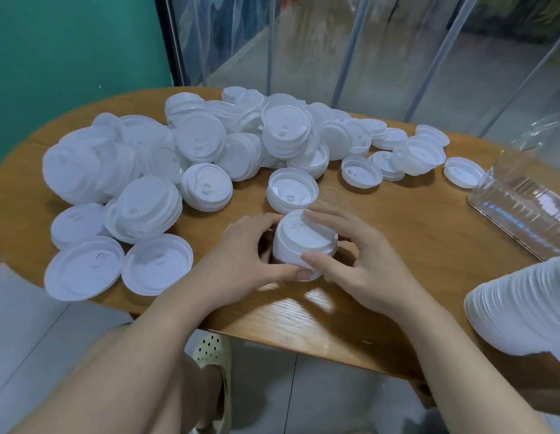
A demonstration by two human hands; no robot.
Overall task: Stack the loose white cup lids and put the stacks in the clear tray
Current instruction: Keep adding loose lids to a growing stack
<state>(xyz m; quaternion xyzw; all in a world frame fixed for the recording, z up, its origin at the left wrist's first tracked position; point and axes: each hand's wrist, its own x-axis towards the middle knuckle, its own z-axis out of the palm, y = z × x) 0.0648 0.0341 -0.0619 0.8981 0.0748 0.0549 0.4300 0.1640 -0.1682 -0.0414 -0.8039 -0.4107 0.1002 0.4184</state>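
both hands, left hand [241, 255] and right hand [357, 261], grip an upright lid stack [303, 239], tops up.

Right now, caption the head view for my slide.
Both hands, left hand and right hand, grip a short stack of white plastic cup lids on the oval wooden table.

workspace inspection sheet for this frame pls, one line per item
Surface: wooden table, rounded edge, bare in front of the hands.
Job's things: small lid stack held over the table; loose lids heaped at the far left and centre; clear tray at right; long finished stack at the right edge.
Clutter: clear lid at far right.
Grips: left hand and right hand both grip the small lid stack.
Cables: nothing seen.
Surroundings: green wall, clear plastic curtain, tiled floor.
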